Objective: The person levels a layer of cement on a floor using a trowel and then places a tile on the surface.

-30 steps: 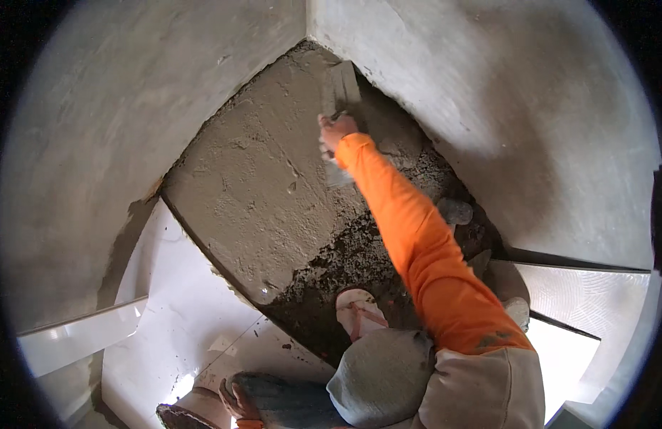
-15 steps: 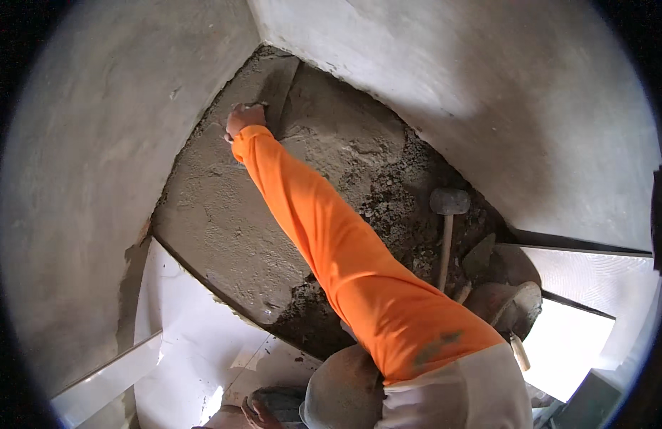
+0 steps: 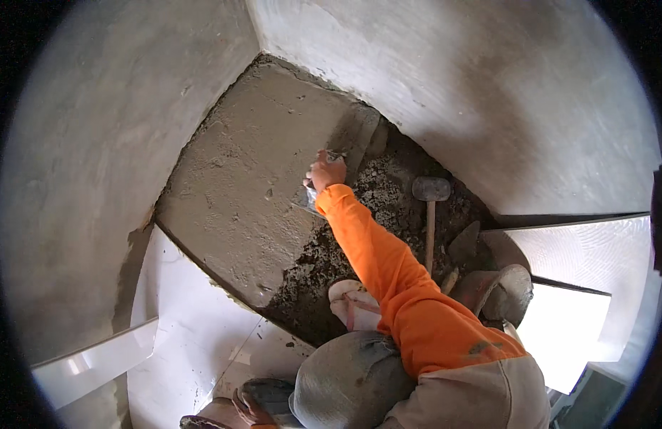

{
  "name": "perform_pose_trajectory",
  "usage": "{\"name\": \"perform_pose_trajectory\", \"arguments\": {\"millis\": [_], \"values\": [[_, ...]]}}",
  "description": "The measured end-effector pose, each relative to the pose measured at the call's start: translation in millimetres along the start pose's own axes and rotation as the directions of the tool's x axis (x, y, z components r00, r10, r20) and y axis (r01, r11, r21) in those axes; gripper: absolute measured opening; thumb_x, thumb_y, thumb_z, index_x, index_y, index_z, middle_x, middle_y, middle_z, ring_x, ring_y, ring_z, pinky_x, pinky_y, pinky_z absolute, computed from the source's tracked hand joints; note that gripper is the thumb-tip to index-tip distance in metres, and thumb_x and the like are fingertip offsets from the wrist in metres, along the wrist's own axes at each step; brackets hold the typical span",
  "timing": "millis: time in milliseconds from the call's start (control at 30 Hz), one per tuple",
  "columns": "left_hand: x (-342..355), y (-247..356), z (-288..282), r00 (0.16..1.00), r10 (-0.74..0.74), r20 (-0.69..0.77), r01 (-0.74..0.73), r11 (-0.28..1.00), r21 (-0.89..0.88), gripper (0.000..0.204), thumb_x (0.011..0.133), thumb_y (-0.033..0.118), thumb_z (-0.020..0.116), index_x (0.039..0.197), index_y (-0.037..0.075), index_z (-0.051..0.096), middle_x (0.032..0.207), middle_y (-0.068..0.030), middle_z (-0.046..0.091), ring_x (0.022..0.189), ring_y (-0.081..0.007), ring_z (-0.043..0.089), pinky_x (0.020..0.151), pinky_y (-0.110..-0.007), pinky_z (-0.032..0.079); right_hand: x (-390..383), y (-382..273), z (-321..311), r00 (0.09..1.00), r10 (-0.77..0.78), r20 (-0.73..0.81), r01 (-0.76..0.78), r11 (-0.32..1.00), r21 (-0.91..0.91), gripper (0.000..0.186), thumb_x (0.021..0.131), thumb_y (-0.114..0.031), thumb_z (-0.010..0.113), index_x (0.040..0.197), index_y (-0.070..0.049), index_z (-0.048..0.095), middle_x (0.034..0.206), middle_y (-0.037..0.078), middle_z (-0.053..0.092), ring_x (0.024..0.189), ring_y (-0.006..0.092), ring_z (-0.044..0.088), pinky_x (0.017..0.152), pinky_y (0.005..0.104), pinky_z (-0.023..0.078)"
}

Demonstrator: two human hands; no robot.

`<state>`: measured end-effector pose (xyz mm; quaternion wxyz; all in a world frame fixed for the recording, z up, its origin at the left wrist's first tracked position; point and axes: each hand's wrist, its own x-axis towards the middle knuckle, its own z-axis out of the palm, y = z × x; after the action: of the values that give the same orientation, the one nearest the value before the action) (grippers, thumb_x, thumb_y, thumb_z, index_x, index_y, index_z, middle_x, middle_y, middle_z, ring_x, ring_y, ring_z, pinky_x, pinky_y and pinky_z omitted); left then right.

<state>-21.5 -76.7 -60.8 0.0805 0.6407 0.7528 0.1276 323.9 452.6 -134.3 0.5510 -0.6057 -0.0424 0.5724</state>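
Here, our right hand [image 3: 326, 171] grips the trowel [image 3: 360, 145] on the wet mortar [image 3: 234, 164]; whether our left hand [image 3: 251, 410] is open, we cannot tell. At right, a tilted container [image 3: 512, 293] shows a greyish inside, contents unclear.

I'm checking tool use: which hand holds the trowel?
The right hand, stretched out over the wet mortar, grips the trowel. The left hand, near the picture's lower edge, holds no trowel.

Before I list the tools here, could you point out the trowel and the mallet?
Trowel [image 3: 361, 141]: head view, on the blade beyond the hand.
Mallet [image 3: 431, 189]: head view, on its dark head.
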Motion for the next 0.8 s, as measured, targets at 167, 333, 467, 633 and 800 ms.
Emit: {"name": "perform_pose_trajectory", "arguments": {"millis": [167,333,467,633,800], "values": [[-12.3,-9.3,2.4,0.965,-0.211,0.154,0.221,0.974,-0.049,0.036,0.097,0.033,0.039,0.124,0.012,0.050,0.119,-0.0228,0.052,0.107,-0.0408,0.053,0.091,-0.048,0.044,-28.6,-15.8,-40.6,0.997,-0.071,-0.019,0.071,0.997,0.002,0.033,0.093,-0.028,0.059,0.099,0.003,0.051,0.075,0.011,0.055,0.050,0.0173,0.052,0.039,0.0317,0.044],[-10.7,-12.1,6.5,0.939,-0.318,0.130,0.332,0.938,-0.099,0.039,0.098,0.038,0.036,0.124,0.012,0.051,0.120,-0.0226,0.052,0.106,-0.0414,0.053,0.091,-0.047,0.043,-44.5,-19.2,-58.4,0.996,-0.032,-0.084,0.023,0.994,-0.106,0.037,0.092,-0.033,0.059,0.094,0.003,0.052,0.069,0.008,0.051,0.049,0.0167,0.052,0.040,0.0320,0.047],[23.5,44.3,-8.9,0.784,-0.584,0.212,0.619,0.761,-0.195,0.053,0.096,0.047,0.039,0.125,0.005,0.050,0.122,-0.0244,0.052,0.107,-0.0407,0.053,0.094,-0.046,0.041,-50.6,-13.9,-78.0,0.983,-0.090,-0.160,0.074,0.992,-0.103,0.037,0.091,-0.035,0.060,0.098,0.000,0.052,0.073,0.009,0.053,0.050,0.0167,0.053,0.040,0.0320,0.047],[-2.6,19.1,-6.0,0.835,-0.541,0.098,0.550,0.815,-0.183,0.061,0.092,0.051,0.044,0.123,-0.001,0.051,0.118,-0.0262,0.055,0.104,-0.0411,0.054,0.093,-0.045,0.041,-72.5,-20.5,-75.1,0.992,0.068,-0.106,-0.065,0.997,0.028,0.045,0.086,-0.042,0.062,0.105,-0.002,0.051,0.070,0.005,0.047,0.047,0.0163,0.049,0.039,0.0336,0.044],[14.6,26.4,-4.2,0.763,-0.618,0.189,0.643,0.699,-0.313,0.060,0.092,0.048,0.043,0.121,-0.003,0.052,0.114,-0.0275,0.056,0.104,-0.0429,0.054,0.090,-0.046,0.041,-58.7,-50.6,-98.2,0.994,0.112,-0.016,-0.113,0.972,-0.207,0.057,0.086,-0.052,0.060,0.116,-0.005,0.050,0.068,0.005,0.046,0.048,0.0162,0.048,0.039,0.0336,0.043]]}}
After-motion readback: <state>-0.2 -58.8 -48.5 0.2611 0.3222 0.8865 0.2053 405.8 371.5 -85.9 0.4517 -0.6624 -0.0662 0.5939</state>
